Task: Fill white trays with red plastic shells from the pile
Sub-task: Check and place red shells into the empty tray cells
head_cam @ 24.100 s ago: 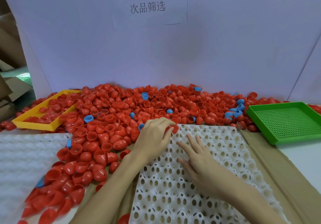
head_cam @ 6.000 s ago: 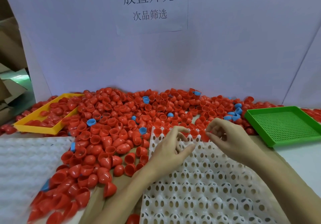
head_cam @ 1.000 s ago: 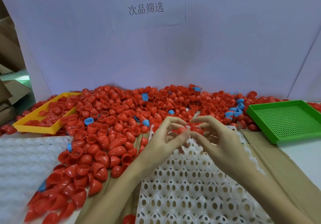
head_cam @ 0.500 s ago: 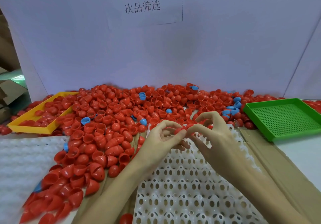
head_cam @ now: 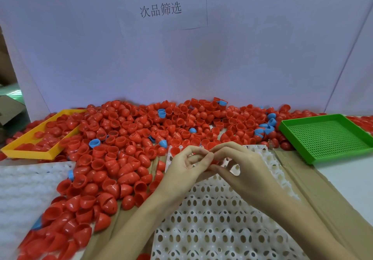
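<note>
A big pile of red plastic shells (head_cam: 129, 151) covers the table's back and left, with a few blue ones mixed in. In front of me lies a white tray (head_cam: 218, 219) full of egg-shaped holes; one red shell (head_cam: 175, 150) sits in its far left corner hole. My left hand (head_cam: 185, 167) and my right hand (head_cam: 238, 165) meet above the tray's far end, fingers curled and fingertips touching. Between them they pinch a red shell (head_cam: 214, 161), mostly hidden by the fingers.
A yellow tray (head_cam: 40, 138) with red shells stands at the back left. A green perforated tray (head_cam: 331, 136) stands at the right. A second white tray (head_cam: 24, 191) lies at the left. Brown cardboard (head_cam: 323, 195) lies under the tray. A white wall with a paper sign rises behind.
Over the last second both hands stayed together above the tray's far end and sank slightly toward it, still working the red shell between their fingertips.
</note>
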The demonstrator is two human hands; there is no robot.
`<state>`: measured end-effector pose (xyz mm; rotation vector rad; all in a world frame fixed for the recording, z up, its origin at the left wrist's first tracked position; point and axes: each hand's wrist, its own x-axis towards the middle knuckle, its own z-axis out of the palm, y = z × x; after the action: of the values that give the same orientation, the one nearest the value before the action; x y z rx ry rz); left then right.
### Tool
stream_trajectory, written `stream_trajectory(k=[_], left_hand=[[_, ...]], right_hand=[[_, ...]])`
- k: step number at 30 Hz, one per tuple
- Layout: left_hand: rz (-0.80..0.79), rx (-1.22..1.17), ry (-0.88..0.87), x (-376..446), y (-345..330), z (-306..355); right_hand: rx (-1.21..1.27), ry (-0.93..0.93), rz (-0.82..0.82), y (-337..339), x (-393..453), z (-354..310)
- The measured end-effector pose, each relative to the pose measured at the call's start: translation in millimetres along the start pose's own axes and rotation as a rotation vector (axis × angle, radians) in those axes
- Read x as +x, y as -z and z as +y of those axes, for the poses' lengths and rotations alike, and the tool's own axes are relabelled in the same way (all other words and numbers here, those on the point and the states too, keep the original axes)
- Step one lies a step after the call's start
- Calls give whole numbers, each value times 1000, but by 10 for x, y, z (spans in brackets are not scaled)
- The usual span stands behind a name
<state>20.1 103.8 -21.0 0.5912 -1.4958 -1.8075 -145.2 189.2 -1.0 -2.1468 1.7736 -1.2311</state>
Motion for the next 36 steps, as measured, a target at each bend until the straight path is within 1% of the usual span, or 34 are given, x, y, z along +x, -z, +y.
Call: stream_trajectory(k=[2, 3, 4, 5, 6, 7, 8, 9, 10, 12, 17, 24, 29, 31, 36], left_hand=[[-4, 65, -13, -4, -16, 7], [11, 170, -48, -6, -18, 9], [32, 349, -112, -9, -5, 4], [40, 592, -193, -13, 24, -19], [6, 861, -280, -19, 50, -54], [-66, 1109, -350, -26, 67, -84], [-150, 1298, -387, -28, 81, -116], [-218, 1410, -385, -28, 94, -149], [-257, 1460, -355, -28, 104, -173], [-280, 1474, -305, -20, 124, -191], [-312, 1502, -263, -33, 147, -171], [-344, 1510, -253, -48, 145, -127], [-291, 1438, -245, -33, 130, -105], [-270, 1406, -252, -24, 127, -97], [-270, 1402, -278, -13, 148, -116]], right_hand=[[-26, -23, 5, 26, 17, 22], [-39, -48, 13, 78, 37, 60], [-52, -83, 30, 153, 64, 125], [-70, -123, 53, 244, 88, 211], [-94, -162, 83, 336, 106, 307], [-120, -196, 117, 418, 114, 409], [-143, -225, 149, 482, 110, 512], [-157, -250, 168, 521, 98, 612], [-166, -274, 168, 539, 82, 699], [-183, -305, 135, 523, 54, 831], [-213, -299, 53, 406, 23, 970], [-190, -247, 27, 336, 1, 1059], [-192, -233, 88, 302, 40, 1031], [-201, -236, 88, 277, 131, 1009], [-311, -231, -49, 200, 616, 944]])
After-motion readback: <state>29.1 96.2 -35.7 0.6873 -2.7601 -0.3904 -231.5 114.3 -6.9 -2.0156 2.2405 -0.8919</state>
